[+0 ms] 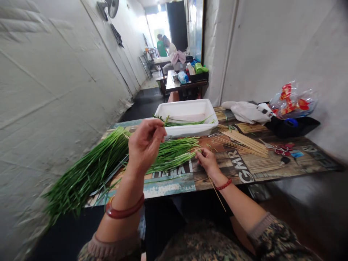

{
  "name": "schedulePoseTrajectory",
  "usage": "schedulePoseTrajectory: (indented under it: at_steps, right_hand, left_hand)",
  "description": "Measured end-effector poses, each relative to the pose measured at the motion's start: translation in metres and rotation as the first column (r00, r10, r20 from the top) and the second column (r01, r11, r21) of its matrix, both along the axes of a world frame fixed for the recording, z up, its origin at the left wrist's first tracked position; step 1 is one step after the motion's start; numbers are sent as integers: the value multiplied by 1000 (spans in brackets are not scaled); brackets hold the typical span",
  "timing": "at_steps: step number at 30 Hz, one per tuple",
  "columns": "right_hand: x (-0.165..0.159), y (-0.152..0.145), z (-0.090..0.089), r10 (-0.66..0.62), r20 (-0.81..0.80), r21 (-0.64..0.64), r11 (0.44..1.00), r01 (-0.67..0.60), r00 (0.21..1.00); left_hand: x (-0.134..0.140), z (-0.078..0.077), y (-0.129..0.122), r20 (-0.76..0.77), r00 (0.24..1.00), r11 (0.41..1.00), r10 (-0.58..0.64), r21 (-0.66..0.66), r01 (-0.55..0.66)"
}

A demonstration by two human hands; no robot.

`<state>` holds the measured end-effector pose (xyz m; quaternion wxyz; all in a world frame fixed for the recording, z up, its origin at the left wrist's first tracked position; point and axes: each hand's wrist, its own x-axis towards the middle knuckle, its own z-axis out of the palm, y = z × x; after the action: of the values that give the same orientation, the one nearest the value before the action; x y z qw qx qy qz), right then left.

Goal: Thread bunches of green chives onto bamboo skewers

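Right hand (208,161): fingertips pinched on thin skewer (217,194); long end overhangs lap, could catch sleeve and slip loose. Left hand (146,141), raised, pinching short green piece (166,120). Green stalks (174,152) between hands; bigger bundle (89,174) left of left hand. Spare skewers (246,141) right of right hand. Tub (187,130) beyond both, blocking forward reach.
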<state>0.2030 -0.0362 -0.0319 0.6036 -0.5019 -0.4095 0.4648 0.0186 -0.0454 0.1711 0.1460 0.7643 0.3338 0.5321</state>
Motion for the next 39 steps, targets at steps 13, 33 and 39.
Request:
schedulePoseTrajectory:
  at_steps: [13, 33, 39]
  right_hand:
    - [6, 17, 11, 72, 132, 127, 988, -89, 989]
    - [21, 53, 19, 156, 423, 85, 974, -210, 893]
    - [21, 52, 24, 202, 353, 24, 974, -224, 914]
  left_hand:
    - [31, -129, 69, -338, 939, 927, -64, -370, -70]
    - [43, -167, 93, -128, 991, 927, -23, -374, -27]
    - [44, -169, 93, -71, 997, 930, -17, -368, -11]
